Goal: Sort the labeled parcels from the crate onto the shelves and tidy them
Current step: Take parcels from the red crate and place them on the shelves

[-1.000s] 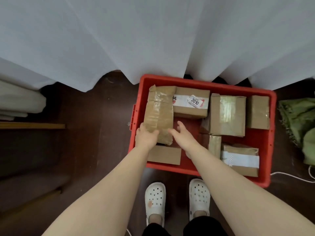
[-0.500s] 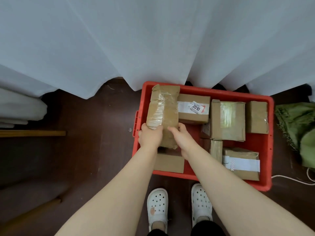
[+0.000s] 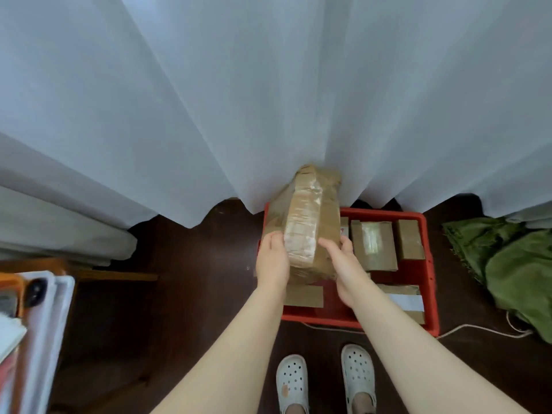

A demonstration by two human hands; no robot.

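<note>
A long brown parcel (image 3: 307, 216) wrapped in clear tape is held up above the red crate (image 3: 431, 264), tilted on its edge. My left hand (image 3: 272, 261) grips its near left side and my right hand (image 3: 343, 258) grips its near right side. Inside the crate lie several more cardboard parcels: a taped one (image 3: 373, 245), a smaller one (image 3: 409, 239) at the far right, one with a white label (image 3: 404, 300) at the near right, and a flat one (image 3: 303, 295) under my left wrist. The lifted parcel hides the crate's left part.
White curtains (image 3: 268, 100) hang right behind the crate. A green cloth (image 3: 513, 264) lies on the dark floor to the right, with a white cord (image 3: 478, 327) beside it. A white rack with orange items (image 3: 35, 309) stands at the left. My white shoes (image 3: 324, 377) are below the crate.
Both hands have lifted the long parcel out of the crate and tipped it up on its edge. The view has tilted upward, and the rack at the left has come into sight.
</note>
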